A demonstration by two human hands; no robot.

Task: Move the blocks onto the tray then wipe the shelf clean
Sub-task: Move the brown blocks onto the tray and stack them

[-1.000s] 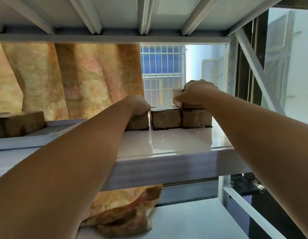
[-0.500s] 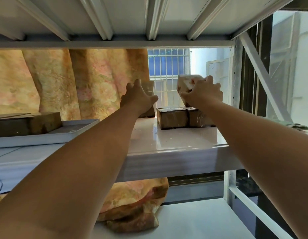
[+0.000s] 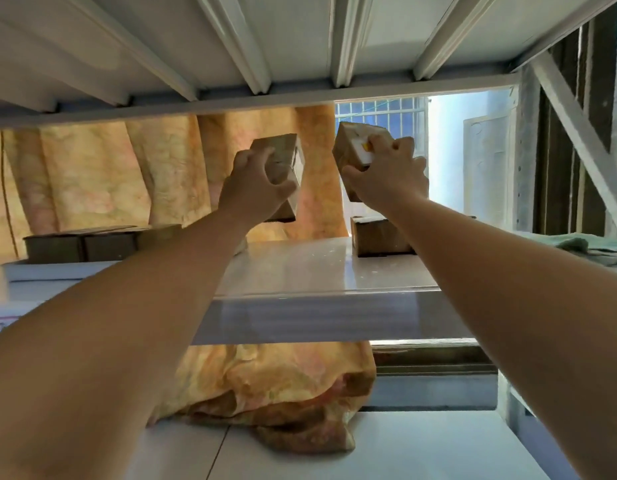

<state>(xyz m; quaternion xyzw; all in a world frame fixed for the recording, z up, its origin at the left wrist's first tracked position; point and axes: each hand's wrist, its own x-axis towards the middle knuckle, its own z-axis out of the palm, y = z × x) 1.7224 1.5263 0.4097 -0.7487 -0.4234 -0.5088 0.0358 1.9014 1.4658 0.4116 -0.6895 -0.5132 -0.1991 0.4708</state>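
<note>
L block point(image 3: 279, 147) & R block point(image 3: 350, 140) both in the air above the shelf point(image 3: 317, 271). L hand point(image 3: 255, 188) fingers curled round one, R hand point(image 3: 386, 174) fingers wrapped on the other, tilted. Third block point(image 3: 379, 235) sits on shelf under R hand. Tray point(image 3: 58, 271) w/ tray blocks point(image 3: 82, 244) at left; green cloth point(image 3: 584, 245) at right.

- I take this for a storage corner in a home, not a shop or lab.
- A white metal rack point(image 3: 523, 150) fills my feed: a glossy shelf point(image 3: 317, 268), the ribbed deck above point(image 3: 293, 36), a diagonal brace point(image 3: 577, 133).
- A floral orange curtain point(image 3: 92, 174) hangs behind it, bunched on the lower shelf point(image 3: 421, 452).
- Beyond it I see a barred window point(image 3: 379, 112) and a white panelled door point(image 3: 487, 168).
</note>
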